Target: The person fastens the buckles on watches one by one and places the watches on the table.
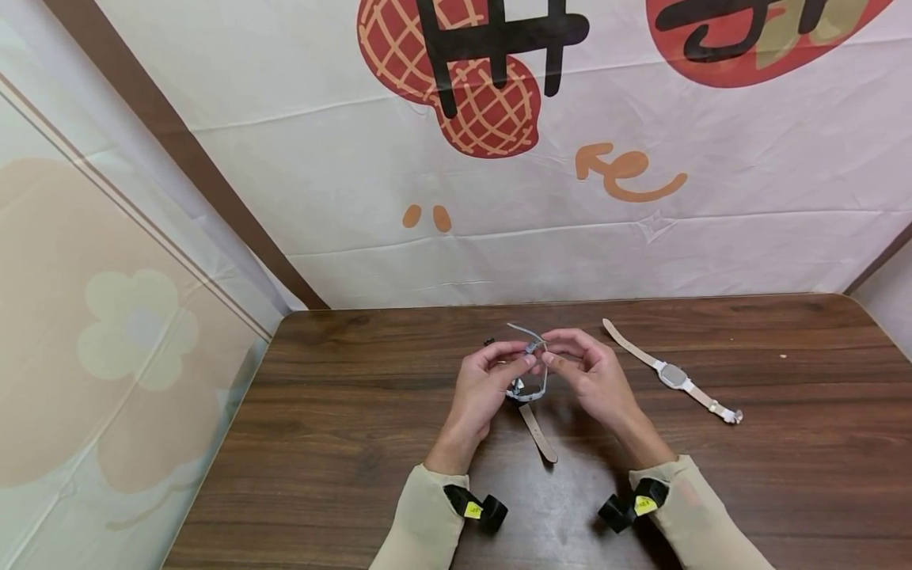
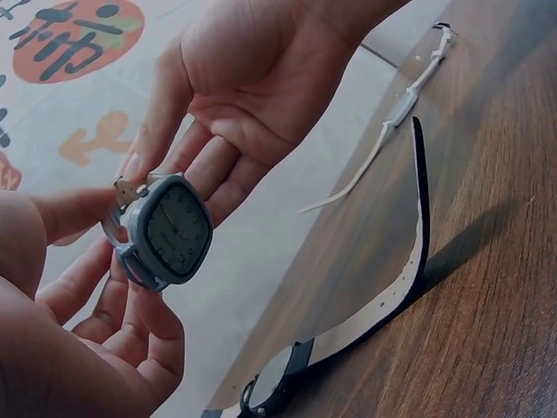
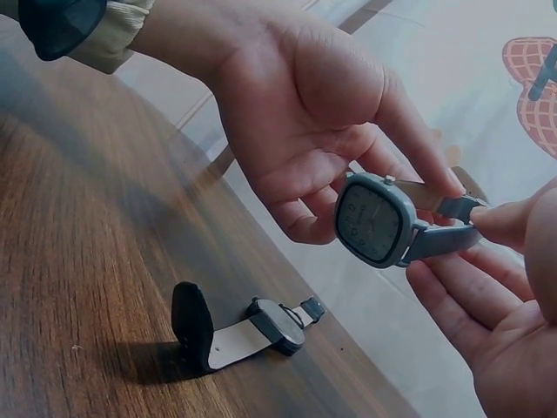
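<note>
A blue-grey watch with a rounded square face is held above the table between both hands, its strap bent into a loop. My left hand pinches the strap near its buckle with thumb and fingers. Opposite it, my right hand pinches the strap, and the free strap end sticks up beyond the fingers in the head view. From the right wrist view, the watch case hangs below the fingertips with its dial showing. Under the hands, a black watch with a pale strap lining lies on the table.
A white watch lies stretched out to the right of the hands on the brown wooden table. Behind the table hangs a printed white cloth. A small pale speck is on the table at the right.
</note>
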The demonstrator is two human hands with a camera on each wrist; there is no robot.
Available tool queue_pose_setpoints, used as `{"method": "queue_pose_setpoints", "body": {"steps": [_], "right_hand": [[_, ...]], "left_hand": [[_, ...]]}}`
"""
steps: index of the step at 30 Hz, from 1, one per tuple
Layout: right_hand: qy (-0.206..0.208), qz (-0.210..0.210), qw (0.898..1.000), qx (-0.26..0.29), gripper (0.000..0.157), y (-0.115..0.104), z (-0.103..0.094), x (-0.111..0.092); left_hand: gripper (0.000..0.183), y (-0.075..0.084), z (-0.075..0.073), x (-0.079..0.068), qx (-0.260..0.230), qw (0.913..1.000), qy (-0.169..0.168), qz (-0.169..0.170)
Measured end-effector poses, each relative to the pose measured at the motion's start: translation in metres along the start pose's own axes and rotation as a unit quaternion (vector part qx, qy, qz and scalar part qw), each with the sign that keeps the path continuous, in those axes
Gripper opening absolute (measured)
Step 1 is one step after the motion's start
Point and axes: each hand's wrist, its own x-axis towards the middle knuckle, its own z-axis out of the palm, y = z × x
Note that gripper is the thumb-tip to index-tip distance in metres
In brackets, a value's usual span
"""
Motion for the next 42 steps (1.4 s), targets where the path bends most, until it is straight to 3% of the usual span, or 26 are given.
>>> {"method": "queue_pose_setpoints", "body": {"steps": [10, 20, 30, 42], "right_hand": [[0.007, 0.005, 1.0, -0.01, 0.02, 0.0011, -0.0007, -0.0003], [-0.022, 0.014, 0.999, 0.036, 0.04, -0.0016, -0.0014, -0.0011], [-0.013, -0.001, 1.0, 0.008, 0.033, -0.0013, -0.0026, -0.0005], [-0.008, 0.005, 1.0, 0.023, 0.03, 0.0009, -0.0015, 0.0002]], "left_hand": [[0.026, -0.0001, 0.0005, -0.0002, 0.003, 1.0, 0.005, -0.006], [0.023, 0.002, -0.0004, -0.0008, 0.005, 0.9998, 0.013, -0.016], [0.024, 0.0028, -0.0003, -0.0015, 0.003, 0.9999, 0.001, -0.014], [0.026, 0.0014, 0.0004, -0.0007, 0.005, 0.9999, 0.0, -0.013]]}}
